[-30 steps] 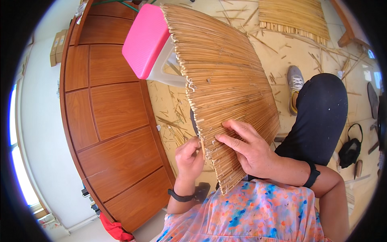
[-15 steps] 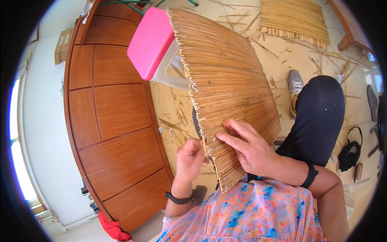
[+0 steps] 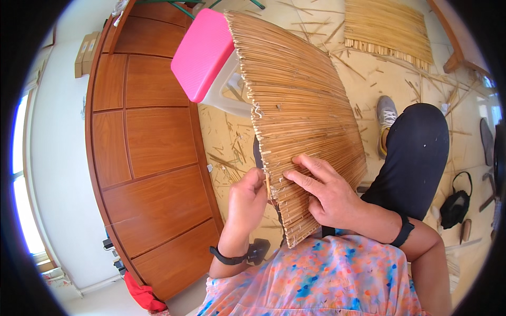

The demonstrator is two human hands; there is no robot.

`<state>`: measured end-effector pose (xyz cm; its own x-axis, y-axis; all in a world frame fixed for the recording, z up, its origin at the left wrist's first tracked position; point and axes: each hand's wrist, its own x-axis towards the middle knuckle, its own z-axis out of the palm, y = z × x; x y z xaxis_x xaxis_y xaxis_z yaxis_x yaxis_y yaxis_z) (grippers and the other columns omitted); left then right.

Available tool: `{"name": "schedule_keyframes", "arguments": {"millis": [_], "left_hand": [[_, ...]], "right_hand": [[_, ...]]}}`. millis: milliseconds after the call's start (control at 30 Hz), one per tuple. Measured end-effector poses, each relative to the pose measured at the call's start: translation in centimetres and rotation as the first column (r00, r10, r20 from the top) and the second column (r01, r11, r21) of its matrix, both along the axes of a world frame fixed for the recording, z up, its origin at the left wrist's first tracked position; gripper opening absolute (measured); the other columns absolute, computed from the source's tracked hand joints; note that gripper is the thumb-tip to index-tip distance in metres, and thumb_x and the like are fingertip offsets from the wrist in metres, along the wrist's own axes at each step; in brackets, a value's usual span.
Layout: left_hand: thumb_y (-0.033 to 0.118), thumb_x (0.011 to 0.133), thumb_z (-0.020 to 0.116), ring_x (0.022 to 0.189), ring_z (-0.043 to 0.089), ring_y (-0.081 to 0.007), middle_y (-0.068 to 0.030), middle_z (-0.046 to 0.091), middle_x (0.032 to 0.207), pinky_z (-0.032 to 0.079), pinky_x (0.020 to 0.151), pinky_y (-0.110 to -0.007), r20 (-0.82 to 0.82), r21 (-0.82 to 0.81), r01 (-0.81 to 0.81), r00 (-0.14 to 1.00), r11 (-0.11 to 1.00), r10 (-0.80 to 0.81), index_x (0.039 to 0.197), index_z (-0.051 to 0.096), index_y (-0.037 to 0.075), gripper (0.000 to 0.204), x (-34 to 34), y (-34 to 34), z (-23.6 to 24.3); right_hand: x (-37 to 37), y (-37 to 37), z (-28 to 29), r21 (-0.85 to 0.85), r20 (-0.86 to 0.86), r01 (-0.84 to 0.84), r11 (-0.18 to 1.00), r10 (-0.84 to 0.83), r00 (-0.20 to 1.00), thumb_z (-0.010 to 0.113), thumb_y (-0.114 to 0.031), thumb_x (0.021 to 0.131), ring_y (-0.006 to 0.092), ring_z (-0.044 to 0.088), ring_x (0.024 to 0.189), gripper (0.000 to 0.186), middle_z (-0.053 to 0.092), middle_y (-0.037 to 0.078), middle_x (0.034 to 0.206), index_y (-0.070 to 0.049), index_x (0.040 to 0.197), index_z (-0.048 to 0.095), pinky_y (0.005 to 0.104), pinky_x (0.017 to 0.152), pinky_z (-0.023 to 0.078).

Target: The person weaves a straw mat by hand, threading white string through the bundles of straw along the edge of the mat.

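Note:
A stiff mat of thin brown reeds (image 3: 300,110), tied side by side, slants across the middle, its near corner by my lap and its far end against a pink-topped stool (image 3: 203,55). My right hand (image 3: 332,197) lies on the mat's near part, fingers stretched out and apart. At the mat's knotted left edge, my left hand (image 3: 247,203) is closed, thumb and fingers bent together. A short pale reed end stands out of the edge beside those fingers. What they pinch is hidden.
Loose reed scraps litter the tiled floor (image 3: 224,131). Another reed mat (image 3: 387,29) lies at the far right. A wooden cabinet (image 3: 158,137) runs along the left. My bent right knee (image 3: 421,131) is beside the mat; a black bag (image 3: 456,205) lies farther right.
My left hand has shifted slightly up along the mat's left edge and turned, staying closed. My right hand keeps its place on the reeds. The view has moved a little.

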<state>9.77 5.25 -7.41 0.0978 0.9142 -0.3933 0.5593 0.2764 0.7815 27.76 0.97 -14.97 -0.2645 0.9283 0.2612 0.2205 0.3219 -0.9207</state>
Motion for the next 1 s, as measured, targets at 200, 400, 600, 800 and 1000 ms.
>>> {"name": "schedule_keyframes", "arguments": {"millis": [200, 400, 600, 800, 1000], "left_hand": [[-0.012, 0.087, 0.046, 0.070, 0.058, -0.0058, -0.0062, 0.065, 0.077, 0.048, 0.060, -0.023, -0.032, 0.054, 0.046, 0.998, 0.997, -0.045, 0.088, 0.055, -0.003, 0.012, -0.2, 0.0, -0.2], [-0.008, 0.088, 0.048, 0.068, 0.060, -0.0073, -0.0086, 0.065, 0.076, 0.048, 0.059, -0.026, -0.097, 0.176, 0.087, 0.993, 0.981, -0.071, 0.092, 0.053, -0.003, 0.008, 0.9, -0.2, -0.5], [-0.002, 0.090, 0.049, 0.062, 0.062, -0.0124, -0.0079, 0.064, 0.078, 0.046, 0.052, -0.026, -0.253, 0.307, -0.034, 0.961, 0.951, 0.116, 0.096, 0.055, -0.003, 0.008, 0.1, -2.4, 1.6], [0.029, 0.079, 0.071, 0.063, 0.063, -0.0372, -0.0192, 0.062, 0.065, 0.049, 0.058, -0.044, -0.368, 0.128, 0.251, 0.910, 0.960, -0.189, 0.088, 0.057, -0.002, 0.035, 1.3, -6.0, 0.5], [0.016, 0.078, 0.066, 0.071, 0.060, -0.0448, -0.0273, 0.060, 0.070, 0.049, 0.064, -0.048, -0.210, 0.351, 0.241, 0.962, 0.905, -0.175, 0.085, 0.055, -0.004, 0.024, 1.2, -5.3, -0.4]], "right_hand": [[0.2, 0.0, 0.2, -0.005, -0.008, -0.010, 1.000, 0.010, 1.000, 0.059, 0.006, 0.060, 0.0434, 0.043, 0.119, 0.076, 0.039, 0.023, 0.135, -0.009, 0.134, 0.047, 0.0451, 0.101, 0.041], [0.1, -0.2, 0.2, 0.005, 0.050, -0.010, 1.000, 0.010, 0.999, 0.059, 0.006, 0.060, 0.0436, 0.042, 0.120, 0.079, 0.037, 0.023, 0.137, -0.009, 0.136, 0.044, 0.0457, 0.102, 0.040], [0.7, -0.3, 0.6, -0.019, 0.116, -0.033, 0.999, 0.035, 0.993, 0.055, 0.009, 0.065, 0.0437, 0.040, 0.124, 0.075, 0.036, 0.024, 0.139, -0.009, 0.137, 0.043, 0.0454, 0.104, 0.038], [0.9, -0.4, 0.5, -0.024, 0.217, -0.078, 0.997, 0.081, 0.973, 0.049, 0.011, 0.066, 0.0396, 0.038, 0.129, 0.075, 0.036, 0.023, 0.142, -0.008, 0.138, 0.042, 0.0414, 0.106, 0.036], [3.3, 1.2, 2.6, 0.158, 0.238, 0.254, 0.954, -0.287, 0.928, 0.053, 0.009, 0.073, 0.0411, 0.038, 0.128, 0.070, 0.037, 0.022, 0.141, -0.005, 0.140, 0.036, 0.0426, 0.108, 0.033]]}}
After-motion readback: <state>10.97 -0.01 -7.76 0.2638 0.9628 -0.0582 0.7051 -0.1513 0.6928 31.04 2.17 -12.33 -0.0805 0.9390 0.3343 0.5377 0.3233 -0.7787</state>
